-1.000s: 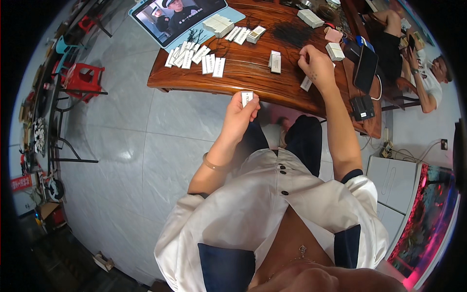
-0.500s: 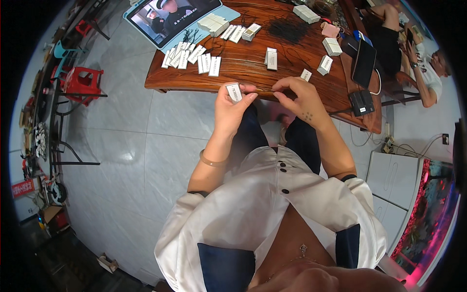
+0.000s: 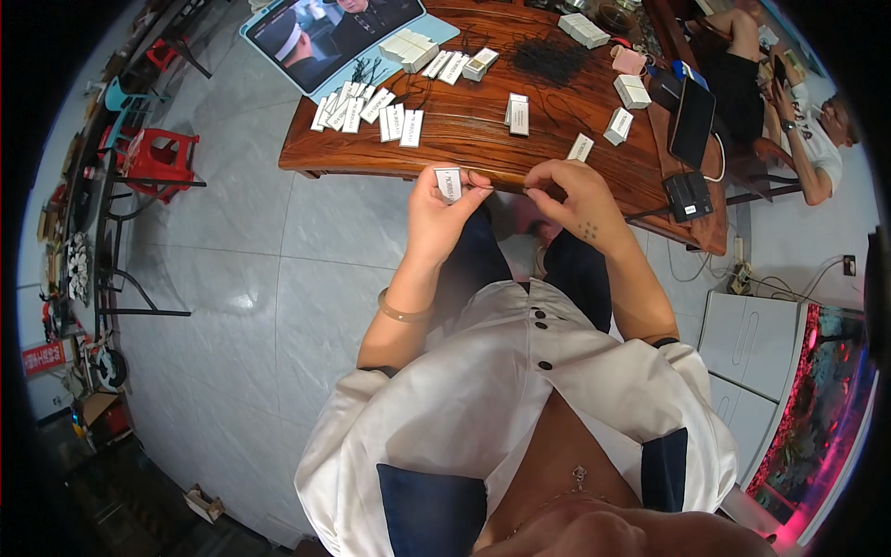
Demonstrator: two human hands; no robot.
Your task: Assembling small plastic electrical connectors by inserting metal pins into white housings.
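Observation:
My left hand point(image 3: 432, 223) is closed on a white printed tag point(image 3: 448, 185), held upright against the fingers. Just beyond the table's near edge, its thumb and forefinger pinch a thin cord, which is hard to make out. Level with it, my right hand point(image 3: 583, 206) is closed in a pinch on the cord's other end, a short gap away. On the table beyond the right fingers lies a loose white tag point(image 3: 580, 147). A small stack of tags point(image 3: 518, 115) sits farther in.
The wooden table point(image 3: 464, 121) carries several spread tags point(image 3: 353, 110), tag bundles point(image 3: 408, 48), a heap of black cords point(image 3: 549, 58) and a tablet point(image 3: 325, 37) in a blue case. A black phone-like device point(image 3: 693, 121) stands at right. Another person point(image 3: 803, 139) sits beyond it.
My left hand has turned slightly, so the tag stands straighter. Both hands have come down a little toward me. The tablet's picture has changed.

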